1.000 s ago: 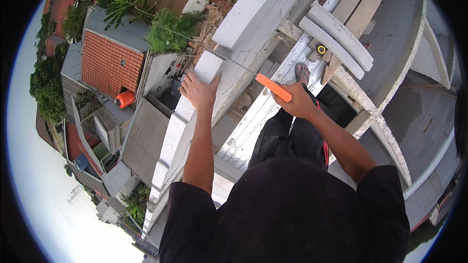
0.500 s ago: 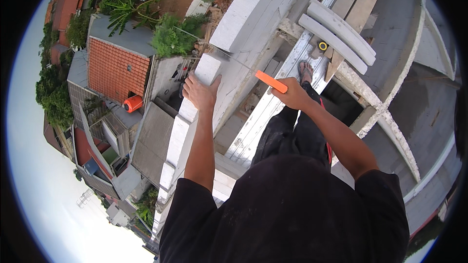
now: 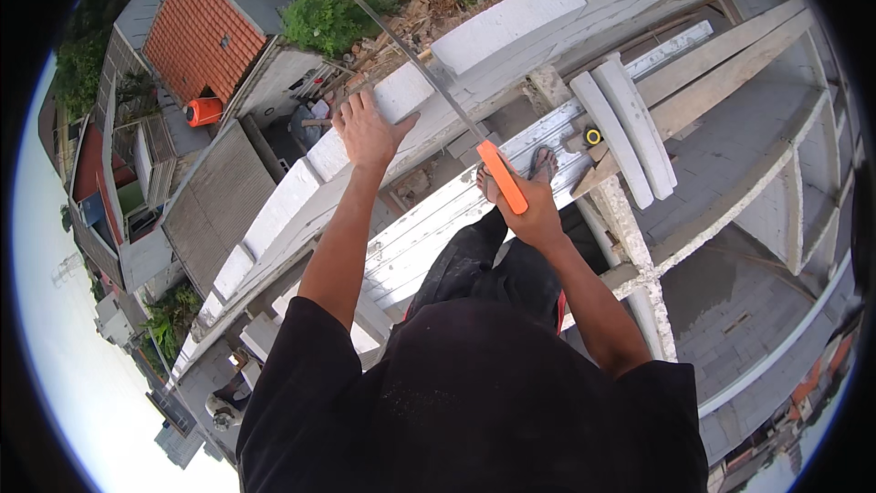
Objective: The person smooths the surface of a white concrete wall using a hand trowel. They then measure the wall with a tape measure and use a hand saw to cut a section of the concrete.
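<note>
My left hand [image 3: 367, 132] lies flat, fingers spread, on a white block [image 3: 404, 91] on top of a white block wall [image 3: 506, 14]. My right hand [image 3: 538, 219] grips the orange handle of a hand saw [image 3: 502, 178]. Its thin blade [image 3: 411, 55] runs up and left across the wall top, just right of my left hand. My foot in a sandal [image 3: 544, 162] stands on a pale plank platform [image 3: 429, 237].
Two long white blocks [image 3: 630, 137] and a yellow tape measure [image 3: 593, 136] lie at the platform's far end. Beyond the wall is a sheer drop to rooftops, a red tiled roof [image 3: 196, 27] and an orange tank [image 3: 203, 111]. A grey concrete floor [image 3: 730, 183] lies right.
The saw handle has tilted steeper and slid slightly toward me in my right hand. My left hand stays on the block. My head has turned, shifting the view.
</note>
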Available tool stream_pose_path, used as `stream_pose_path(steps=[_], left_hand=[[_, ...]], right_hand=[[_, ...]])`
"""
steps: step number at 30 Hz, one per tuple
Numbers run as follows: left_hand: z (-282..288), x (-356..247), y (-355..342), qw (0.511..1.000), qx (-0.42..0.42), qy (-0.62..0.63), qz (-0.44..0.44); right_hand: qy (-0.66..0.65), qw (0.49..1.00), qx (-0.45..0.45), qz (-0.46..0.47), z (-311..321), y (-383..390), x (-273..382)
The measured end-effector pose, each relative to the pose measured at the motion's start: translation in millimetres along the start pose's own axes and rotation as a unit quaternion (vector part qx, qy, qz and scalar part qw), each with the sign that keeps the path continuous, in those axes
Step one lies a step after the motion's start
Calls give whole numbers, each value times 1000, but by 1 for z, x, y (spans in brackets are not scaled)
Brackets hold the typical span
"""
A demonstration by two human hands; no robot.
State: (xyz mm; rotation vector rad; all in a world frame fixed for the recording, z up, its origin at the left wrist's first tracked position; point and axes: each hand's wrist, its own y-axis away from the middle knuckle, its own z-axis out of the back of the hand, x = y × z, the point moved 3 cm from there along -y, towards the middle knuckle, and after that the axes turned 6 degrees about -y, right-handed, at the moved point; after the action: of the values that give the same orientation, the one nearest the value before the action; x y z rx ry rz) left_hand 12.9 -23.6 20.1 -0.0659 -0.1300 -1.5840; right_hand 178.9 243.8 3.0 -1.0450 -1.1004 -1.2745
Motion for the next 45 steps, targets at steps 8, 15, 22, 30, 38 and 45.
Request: stream_pose_path(steps=[8,15,22,30,38,45], left_hand=[[2,8,3,1000,-1,-2,12],[1,0,-3,1000,10,-1,14],[3,-2,2,1000,28,-6,7],[-1,-2,3,1000,-2,-13,-4],[6,-1,0,1000,25,5,-4],[51,-66,-57,974,154,-106,-128]], right_hand=[[-83,990,18,-110,4,-18,53],[-110,978,40,-175,22,-19,18],[-65,990,29,-122,2,-24,22],[-115,988,-17,-98,0,-23,22],[97,994,-4,-43,33,-15,48],[47,991,-56,-114,114,45,140]])
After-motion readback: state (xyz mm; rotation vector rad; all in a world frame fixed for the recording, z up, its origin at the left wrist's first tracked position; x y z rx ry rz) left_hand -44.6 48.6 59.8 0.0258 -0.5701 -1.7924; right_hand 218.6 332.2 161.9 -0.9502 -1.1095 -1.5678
